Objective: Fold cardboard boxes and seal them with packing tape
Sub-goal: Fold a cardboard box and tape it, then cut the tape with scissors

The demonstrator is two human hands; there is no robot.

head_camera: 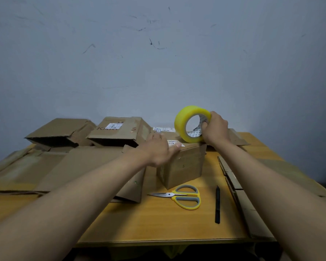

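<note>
Head view. A small brown cardboard box [183, 162] stands near the middle of the yellow wooden counter [158, 223], its top flaps folded shut and bearing a white printed label [172, 142]. The left hand [158, 151] lies flat on the box top, fingers straight and spread, the thumb extended along the near top edge beside the label. The right hand [215, 129] holds a roll of yellow-tinted packing tape [192, 125] upright on the far right corner of the box; its fingers curl into the printed cardboard core while the palm wraps the outer rim. Whether a strip of tape already runs onto the box cannot be told.

In front of the box, on the bare counter, lie closed scissors with yellow and grey handles [181, 196], blades pointing left. To the right of the scissors lies a slim black pen-like tool [217, 204], lengthwise toward the viewer. Further right of the box, a long flattened strip of cardboard [239, 196] runs along the counter. Left of the box, flattened cardboard sheets [64, 166] cover the counter. Behind the box, two opened brown cartons rest against the grey scuffed wall [158, 63]: a plain one [58, 132] and one with a shipping label and red marker lettering [119, 130].
</note>
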